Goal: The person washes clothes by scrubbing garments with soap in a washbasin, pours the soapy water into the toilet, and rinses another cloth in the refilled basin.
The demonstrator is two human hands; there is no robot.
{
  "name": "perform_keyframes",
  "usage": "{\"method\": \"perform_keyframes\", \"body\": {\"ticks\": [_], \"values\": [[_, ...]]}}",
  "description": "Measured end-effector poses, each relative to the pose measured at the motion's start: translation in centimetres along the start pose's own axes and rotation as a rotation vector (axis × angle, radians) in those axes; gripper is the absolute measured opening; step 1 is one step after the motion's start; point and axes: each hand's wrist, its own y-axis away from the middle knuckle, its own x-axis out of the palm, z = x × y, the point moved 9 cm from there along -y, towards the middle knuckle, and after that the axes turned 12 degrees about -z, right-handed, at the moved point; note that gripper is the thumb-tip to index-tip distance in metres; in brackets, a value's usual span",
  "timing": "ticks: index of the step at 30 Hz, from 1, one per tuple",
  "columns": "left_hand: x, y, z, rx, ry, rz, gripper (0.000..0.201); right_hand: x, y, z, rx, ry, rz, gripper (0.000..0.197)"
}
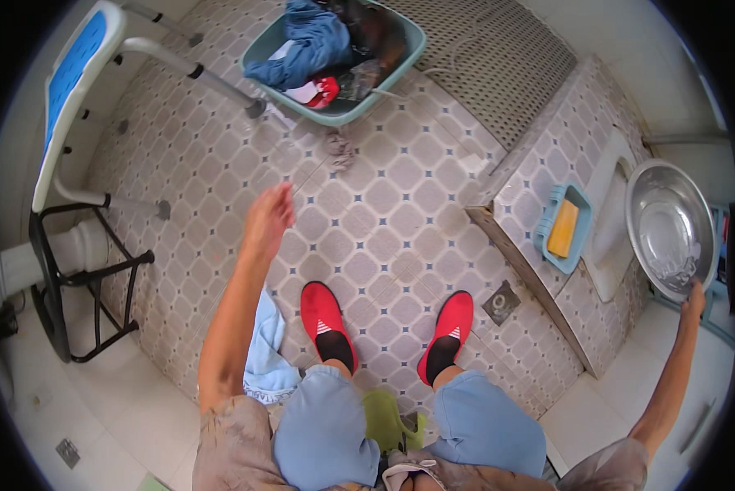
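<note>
At the right, my right hand is closed on the near rim of a round metal basin. The basin is tilted over the raised step, and a little clear liquid seems to glint low inside it. My left hand is held out over the tiled floor with nothing in it, its fingers loosely bent and slightly apart. Beyond that hand, a grey crumpled cloth lies on the floor. Farther off stands a blue-green tub with a heap of clothes in it, among them a blue denim piece.
On the tiled step sit a blue soap dish with a yellow bar and a squat toilet. A blue-seated shower chair and black stool stand left. A light-blue towel lies by my left shoe; a floor drain lies right.
</note>
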Motion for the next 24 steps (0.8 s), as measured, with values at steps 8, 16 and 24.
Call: {"method": "perform_keyframes", "body": {"ticks": [8,16,24], "values": [[10.9,-7.5,-10.9,0.147,-0.144,0.063,0.028,16.3,30.2,0.3,0.38,-0.308,0.517,0.025],[13.4,-13.5,-7.8,-0.012,-0.485,-0.037,0.024,29.2,57.7,6.7,0.263,-0.078,0.846,0.027],[15.8,-17.2,-7.5,0.365,-1.355,-0.203,0.024,37.1,63.3,6.0,0.112,-0.098,0.885,0.025]]}}
